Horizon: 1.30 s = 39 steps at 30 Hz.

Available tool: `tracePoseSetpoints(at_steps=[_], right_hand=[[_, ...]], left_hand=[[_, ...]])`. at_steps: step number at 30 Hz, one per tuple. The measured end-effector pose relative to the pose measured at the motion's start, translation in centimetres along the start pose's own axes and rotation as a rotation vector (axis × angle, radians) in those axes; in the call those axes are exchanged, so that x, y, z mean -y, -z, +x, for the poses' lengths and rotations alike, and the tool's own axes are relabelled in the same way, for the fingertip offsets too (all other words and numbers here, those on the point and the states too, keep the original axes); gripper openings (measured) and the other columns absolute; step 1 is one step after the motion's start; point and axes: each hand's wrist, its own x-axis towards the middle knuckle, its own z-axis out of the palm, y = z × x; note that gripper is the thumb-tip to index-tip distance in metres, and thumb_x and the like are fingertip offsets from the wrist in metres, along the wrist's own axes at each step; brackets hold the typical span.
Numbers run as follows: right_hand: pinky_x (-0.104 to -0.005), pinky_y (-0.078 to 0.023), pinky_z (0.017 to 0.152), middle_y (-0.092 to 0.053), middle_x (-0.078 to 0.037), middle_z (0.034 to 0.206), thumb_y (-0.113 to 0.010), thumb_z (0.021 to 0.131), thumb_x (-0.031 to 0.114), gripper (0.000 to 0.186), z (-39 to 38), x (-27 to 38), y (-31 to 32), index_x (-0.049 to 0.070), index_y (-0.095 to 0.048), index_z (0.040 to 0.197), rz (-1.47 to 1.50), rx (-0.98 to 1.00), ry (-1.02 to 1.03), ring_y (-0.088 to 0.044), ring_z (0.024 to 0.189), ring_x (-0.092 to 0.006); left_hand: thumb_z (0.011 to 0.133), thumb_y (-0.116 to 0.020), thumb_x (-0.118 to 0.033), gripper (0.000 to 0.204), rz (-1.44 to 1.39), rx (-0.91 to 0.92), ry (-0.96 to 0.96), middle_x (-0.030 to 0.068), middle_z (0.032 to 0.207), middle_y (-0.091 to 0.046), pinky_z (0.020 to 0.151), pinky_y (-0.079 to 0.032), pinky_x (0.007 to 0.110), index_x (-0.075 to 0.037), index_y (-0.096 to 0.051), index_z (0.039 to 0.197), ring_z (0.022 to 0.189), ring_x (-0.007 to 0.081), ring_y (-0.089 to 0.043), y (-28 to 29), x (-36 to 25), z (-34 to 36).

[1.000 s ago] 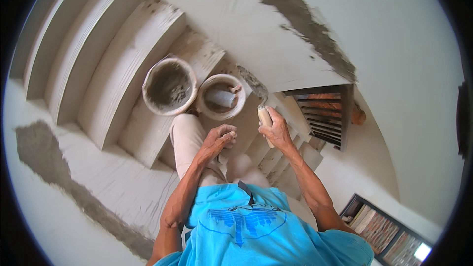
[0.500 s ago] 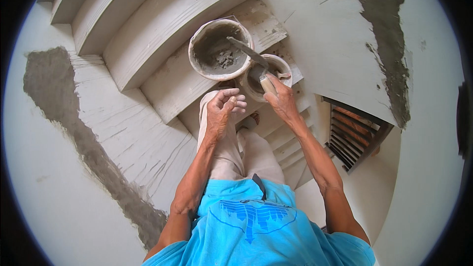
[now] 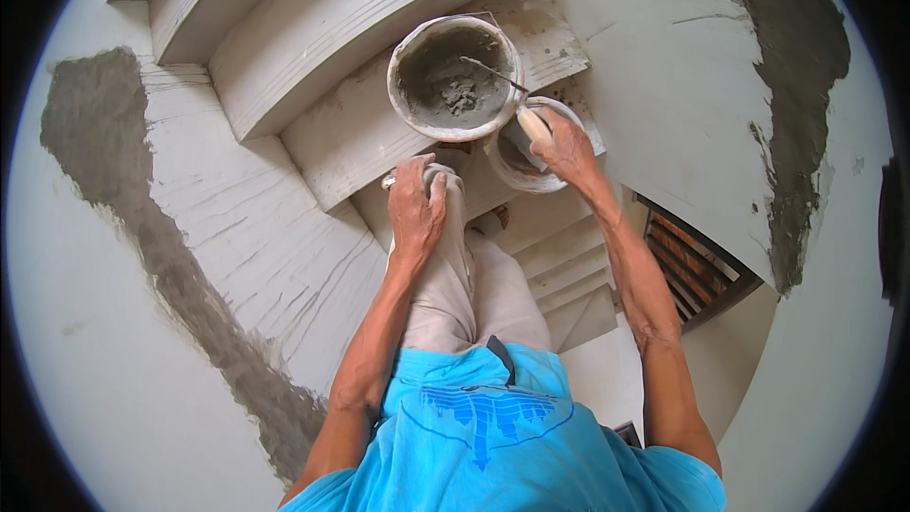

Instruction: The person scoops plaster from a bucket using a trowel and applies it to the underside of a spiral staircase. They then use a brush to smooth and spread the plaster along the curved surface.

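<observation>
My right hand (image 3: pixel 563 146) grips a trowel by its pale wooden handle (image 3: pixel 533 122), over the smaller bucket (image 3: pixel 519 172). The trowel's thin blade reaches over the larger white bucket (image 3: pixel 409 112), which has wet grey mortar (image 3: pixel 459 95) inside and a wire handle. My left hand (image 3: pixel 422 208) rests at my bent knee, fingers curled round; a small pale bit shows at its fingertips, too unclear to name. Both buckets stand on dusty stair treads; the smaller one's contents are partly hidden by my right hand.
Curved concrete steps (image 3: pixel 360 2) rise at upper left; narrower steps (image 3: pixel 559 275) descend below me. Walls flank the stairs, each with a grey mortar patch (image 3: pixel 102 128) (image 3: pixel 791 114). A dark slatted grille (image 3: pixel 687 261) is at the right. My legs stand between the walls.
The view has swung, shifting the buckets up and right. My right hand has moved up with the trowel toward the buckets. My left hand has risen and settled at my knee.
</observation>
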Motion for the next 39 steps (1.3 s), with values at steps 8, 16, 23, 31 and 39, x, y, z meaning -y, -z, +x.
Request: tracePoseSetpoints(at_steps=[8,16,23,31,39], right_hand=[[-0.0499,-0.052,0.08,-0.061,-0.021,0.098,-0.061,0.081,0.007,0.025,4.1,1.4,-0.9,0.002,-0.059,0.105,-0.503,-0.008,0.206,-0.063,0.094,-0.0409],[-0.0448,-0.051,0.077,-0.06,-0.011,0.096,-0.057,0.088,0.012,0.011,8.9,1.7,-2.0,0.01,-0.059,0.099,-0.884,0.007,0.496,-0.061,0.093,-0.0293],[-0.0422,-0.039,0.097,-0.061,-0.003,0.093,-0.06,0.087,0.018,0.01,12.5,3.9,-1.3,0.016,-0.068,0.093,-1.281,0.095,0.778,-0.059,0.097,-0.0185],[-0.0374,-0.039,0.093,-0.069,0.003,0.086,-0.064,0.083,0.023,0.013,15.4,3.3,-4.3,0.022,-0.076,0.078,-1.298,0.05,1.093,-0.063,0.088,-0.016],[-0.0359,-0.047,0.075,-0.07,-0.002,0.074,-0.065,0.081,0.02,0.013,16.3,3.2,-5.3,0.017,-0.074,0.073,-1.201,0.221,0.74,-0.067,0.081,-0.0188]], left_hand=[[0.091,-0.064,-0.023,0.03,0.117,0.094,0.099,0.0183,0.107,-0.062,0.085,-0.047,0.048,-0.002,-0.062,0.112,0.098,0.0382,-0.061,-1.8,0.2,1.1],[0.089,-0.066,-0.025,0.029,0.125,0.141,0.114,0.0183,0.101,-0.063,0.084,-0.046,0.048,-0.001,-0.064,0.106,0.095,0.0383,-0.06,-1.7,0.6,1.6],[0.087,-0.067,-0.026,0.03,0.083,0.168,0.169,0.0187,0.1,-0.063,0.086,-0.046,0.048,-0.001,-0.064,0.105,0.096,0.0383,-0.061,-1.0,0.9,1.7],[0.089,-0.066,-0.032,0.034,0.108,0.235,0.209,0.0161,0.106,-0.065,0.089,-0.048,0.047,-0.006,-0.065,0.111,0.102,0.0365,-0.062,-0.6,1.5,2.0],[0.09,-0.064,-0.033,0.034,0.105,0.255,0.25,0.0145,0.11,-0.066,0.091,-0.049,0.046,-0.007,-0.064,0.113,0.106,0.0352,-0.062,-0.2,1.8,2.0]])
